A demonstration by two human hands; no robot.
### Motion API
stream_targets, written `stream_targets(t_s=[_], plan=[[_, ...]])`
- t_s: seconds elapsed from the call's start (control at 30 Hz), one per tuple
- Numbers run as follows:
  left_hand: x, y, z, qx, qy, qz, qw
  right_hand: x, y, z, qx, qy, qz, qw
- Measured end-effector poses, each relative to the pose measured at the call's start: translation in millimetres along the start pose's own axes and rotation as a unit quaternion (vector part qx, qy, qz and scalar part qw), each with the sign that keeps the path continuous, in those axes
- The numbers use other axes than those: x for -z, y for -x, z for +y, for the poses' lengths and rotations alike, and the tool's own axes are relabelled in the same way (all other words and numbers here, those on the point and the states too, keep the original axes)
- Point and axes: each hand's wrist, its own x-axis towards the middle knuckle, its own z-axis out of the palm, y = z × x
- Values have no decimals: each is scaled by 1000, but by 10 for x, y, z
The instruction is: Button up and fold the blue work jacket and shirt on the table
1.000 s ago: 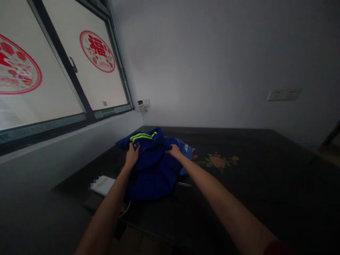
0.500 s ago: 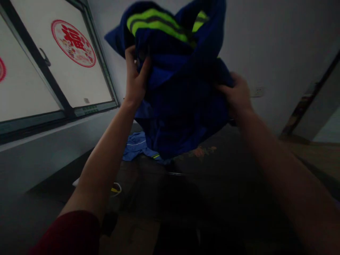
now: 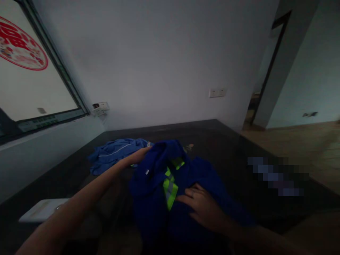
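Observation:
A dark blue work jacket (image 3: pixel 156 184) with yellow-green and grey reflective strips lies bunched over the near part of a dark table. My left hand (image 3: pixel 145 153) is at its far left edge, where the cloth stands raised; the fingers are hidden behind the fabric, and the hand appears closed on it. Lower down, to the right of the reflective strip, my right hand (image 3: pixel 200 203) has its fingers curled into the cloth. Just beyond my left forearm, a lighter blue garment (image 3: pixel 114 154) with a white line lies crumpled on the table.
The dark table (image 3: pixel 207 136) reaches back to a pale wall with sockets (image 3: pixel 217 93). On the left are a white flat object (image 3: pixel 39 210), partly behind my forearm, and a window (image 3: pixel 61 106). A blurred-out patch (image 3: pixel 273 177) covers something on the right.
The jacket was held up in front of me and is now down on the table. Both hands came down with it, and the view has turned to the right.

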Motion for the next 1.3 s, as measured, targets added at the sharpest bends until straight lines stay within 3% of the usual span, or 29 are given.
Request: stream_targets(t_s=[0.07,0.13,0.3,0.43,0.53,0.6,0.73,0.83,0.9,0.93,1.0,1.07,1.17,1.3], plan=[[-206,97,-143,9,-14,-83,996,-156,-23,20,-10,-20,-25,999],[-308,108,-306,18,-28,-116,993,-143,1,40,-16,-37,-34,999],[-348,18,-767,56,-38,-77,995,336,181,49,24,-110,-78,991],[-390,72,-1101,78,-56,-85,992,681,57,262,-11,-108,43,993],[-403,156,-1267,80,-70,-102,989,712,-347,635,-41,-62,139,987],[-391,185,-1302,81,-78,-100,989,650,-693,892,-27,-51,161,985],[-307,165,-1156,81,-85,-74,990,491,-1319,1174,27,0,99,995],[-134,196,-897,84,-87,-32,992,410,-1631,1171,49,18,59,997],[38,320,-681,99,-74,-35,992,392,-1750,1131,74,-1,57,996],[128,422,-565,111,-57,-59,990,400,-1779,1113,87,-16,58,994],[271,697,-331,143,15,-161,976,455,-1779,1090,103,-44,57,992],[308,1024,-114,157,76,-245,954,561,-1715,1083,102,-57,58,991],[104,1459,136,149,158,-261,941,779,-1580,1056,80,-73,103,989],[-362,1634,325,178,250,-150,940,1107,-1476,940,52,-119,171,977]])
